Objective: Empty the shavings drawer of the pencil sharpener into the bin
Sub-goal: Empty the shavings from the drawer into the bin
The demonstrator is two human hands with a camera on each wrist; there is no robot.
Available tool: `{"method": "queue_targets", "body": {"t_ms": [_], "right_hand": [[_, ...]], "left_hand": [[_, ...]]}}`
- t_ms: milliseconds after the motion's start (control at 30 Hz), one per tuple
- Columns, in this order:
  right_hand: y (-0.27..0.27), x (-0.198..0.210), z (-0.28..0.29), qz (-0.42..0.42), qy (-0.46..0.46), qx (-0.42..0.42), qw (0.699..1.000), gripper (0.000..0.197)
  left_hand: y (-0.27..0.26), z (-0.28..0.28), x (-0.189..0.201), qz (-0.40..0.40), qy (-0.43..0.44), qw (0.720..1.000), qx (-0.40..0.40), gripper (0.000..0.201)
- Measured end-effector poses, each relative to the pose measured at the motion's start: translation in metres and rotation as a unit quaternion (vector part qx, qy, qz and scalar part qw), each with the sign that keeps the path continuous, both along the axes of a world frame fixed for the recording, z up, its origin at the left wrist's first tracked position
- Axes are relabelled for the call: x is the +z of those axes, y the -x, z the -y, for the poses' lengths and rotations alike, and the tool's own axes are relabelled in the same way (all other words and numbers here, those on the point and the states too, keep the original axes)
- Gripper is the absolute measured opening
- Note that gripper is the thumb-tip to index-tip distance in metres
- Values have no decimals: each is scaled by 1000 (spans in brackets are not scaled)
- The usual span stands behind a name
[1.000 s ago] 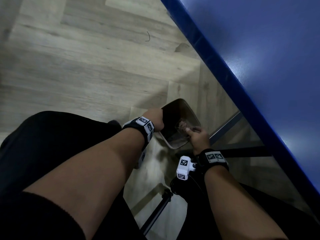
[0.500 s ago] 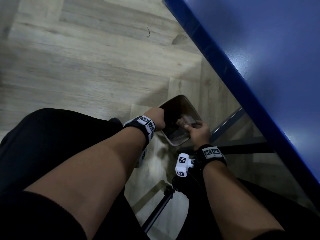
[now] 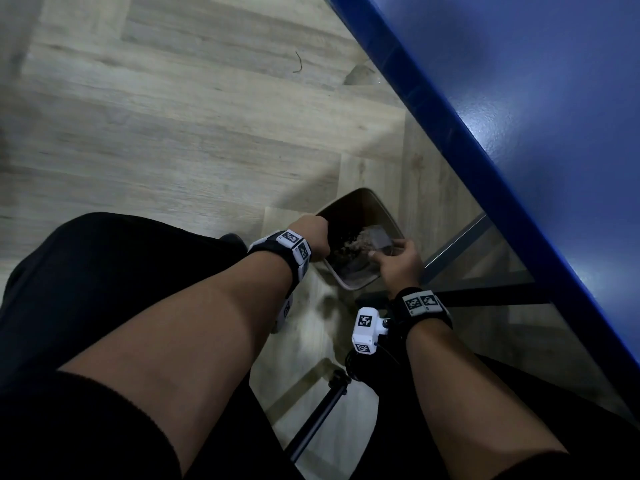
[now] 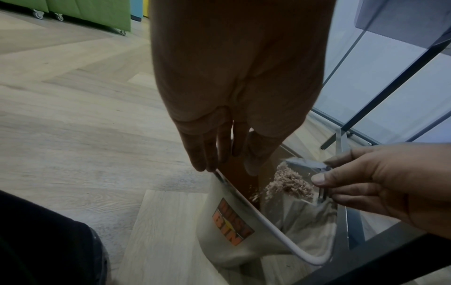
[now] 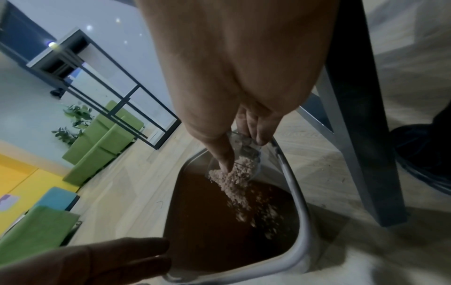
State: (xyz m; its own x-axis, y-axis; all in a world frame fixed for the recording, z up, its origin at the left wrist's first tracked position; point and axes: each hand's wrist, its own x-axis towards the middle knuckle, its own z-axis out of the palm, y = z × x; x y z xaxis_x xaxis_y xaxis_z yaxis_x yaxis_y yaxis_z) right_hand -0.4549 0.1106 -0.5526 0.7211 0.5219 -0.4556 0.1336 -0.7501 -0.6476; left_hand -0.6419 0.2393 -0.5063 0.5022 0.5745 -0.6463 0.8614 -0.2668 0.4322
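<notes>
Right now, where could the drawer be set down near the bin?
Bare wood floor lies left of the bin. Crowded: left hand holds the bin's rim, right hand tips the drawer, dark table frame borders the right.

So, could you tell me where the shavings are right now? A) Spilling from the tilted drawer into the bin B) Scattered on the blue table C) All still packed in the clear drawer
A: the right hand tilts the clear drawer and shavings tumble into the bin.
</notes>
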Motion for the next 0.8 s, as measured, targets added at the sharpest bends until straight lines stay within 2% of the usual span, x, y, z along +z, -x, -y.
{"method": "queue_targets", "body": {"t_ms": [267,800], "right_hand": [[0,3,-1,23,13,22,999,56],[0,20,-7,35,36,81,995,51]], "left_hand": [[-3,8,-17,-7,-6,1000,-12,33],[-3,7,-17,-16,-9,1000,-18,30]]}}
